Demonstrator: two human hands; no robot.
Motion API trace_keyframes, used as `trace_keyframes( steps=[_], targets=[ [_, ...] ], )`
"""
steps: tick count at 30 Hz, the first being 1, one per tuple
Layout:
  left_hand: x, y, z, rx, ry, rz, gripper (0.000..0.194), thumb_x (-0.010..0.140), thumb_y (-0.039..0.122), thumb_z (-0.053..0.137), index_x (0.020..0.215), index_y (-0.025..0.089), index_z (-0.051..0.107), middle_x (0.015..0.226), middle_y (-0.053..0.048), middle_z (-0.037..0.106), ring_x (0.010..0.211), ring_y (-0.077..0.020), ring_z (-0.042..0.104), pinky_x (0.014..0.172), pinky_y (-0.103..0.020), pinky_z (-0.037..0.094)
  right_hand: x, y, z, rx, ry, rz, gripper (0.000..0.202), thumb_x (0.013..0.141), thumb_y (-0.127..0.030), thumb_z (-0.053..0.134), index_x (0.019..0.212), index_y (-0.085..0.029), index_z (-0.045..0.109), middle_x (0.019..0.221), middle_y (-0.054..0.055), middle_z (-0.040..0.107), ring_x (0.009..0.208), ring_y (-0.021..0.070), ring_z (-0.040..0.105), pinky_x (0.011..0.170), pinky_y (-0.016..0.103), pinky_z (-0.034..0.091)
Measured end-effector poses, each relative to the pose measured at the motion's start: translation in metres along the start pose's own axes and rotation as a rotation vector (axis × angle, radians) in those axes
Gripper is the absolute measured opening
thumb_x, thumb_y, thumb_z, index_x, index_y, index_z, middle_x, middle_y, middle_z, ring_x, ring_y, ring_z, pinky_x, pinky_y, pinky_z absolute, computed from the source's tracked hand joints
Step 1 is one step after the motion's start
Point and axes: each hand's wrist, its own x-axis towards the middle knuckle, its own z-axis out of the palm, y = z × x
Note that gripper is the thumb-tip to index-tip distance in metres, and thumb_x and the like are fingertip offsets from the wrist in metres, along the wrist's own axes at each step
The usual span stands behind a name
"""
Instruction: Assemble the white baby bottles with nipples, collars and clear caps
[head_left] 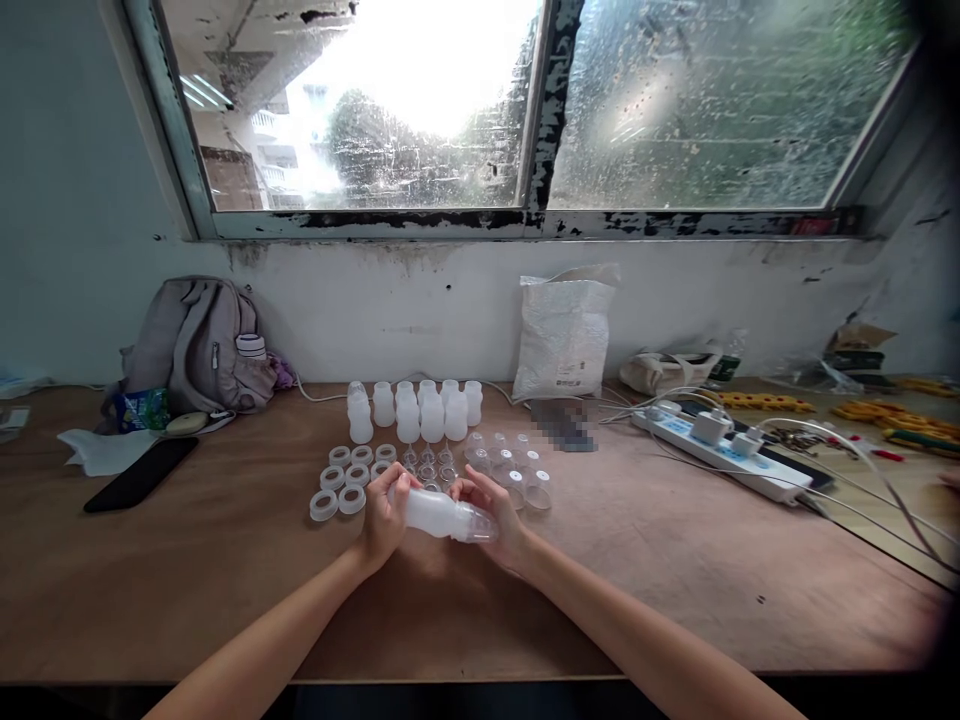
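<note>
A frosted white bottle with a clear domed cap [442,516] lies nearly sideways between my hands, its cap to the right. My left hand [386,515] is wrapped round the bottle's base end. Around the cap end, my right hand [499,520] has its fingers closed. Just beyond are rows of white bottles [431,415], the front left one topped with a clear cap. White rings [324,505] stand in rows at the left, clear teat-like pieces [427,470] in the middle, partly hidden by my hands, and clear domed caps [538,490] at the right.
On the brown table [187,600] are a grey backpack [202,340] and a black phone-like object [142,475] at the left. A white bag [562,335] leans on the wall. A power strip [727,455] with cables lies at the right; part of another person's hand [951,480] shows at the edge.
</note>
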Motion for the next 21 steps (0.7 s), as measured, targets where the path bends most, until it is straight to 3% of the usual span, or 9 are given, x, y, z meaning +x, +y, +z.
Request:
trace_keyframes(
  steps=[8,21],
  targets=[
    [-0.0040,0.0072,0.0030,0.079,-0.005,0.052,0.027,0.084,0.028,0.034,0.063,0.017,0.048,0.059,0.001,0.049,0.055,-0.0123,0.045,0.053,-0.022,0.034,-0.0040,0.0002,-0.0007,-0.047,0.033,-0.034,0.036,0.072,-0.048,0.049,0.055,-0.016,0.051,0.056,-0.001,0.049,0.049,0.0103,0.045,0.044,0.021,0.034],
    [-0.0102,0.0058,0.0038,0.029,-0.004,0.174,0.022,0.084,0.025,0.033,0.070,0.018,0.048,0.069,-0.003,0.051,0.065,-0.0145,0.050,0.062,-0.026,0.039,-0.0034,-0.0029,0.0022,-0.177,0.079,-0.148,0.030,0.071,-0.038,0.053,0.052,-0.015,0.051,0.055,0.000,0.046,0.050,0.0098,0.041,0.046,0.021,0.031]
  ],
)
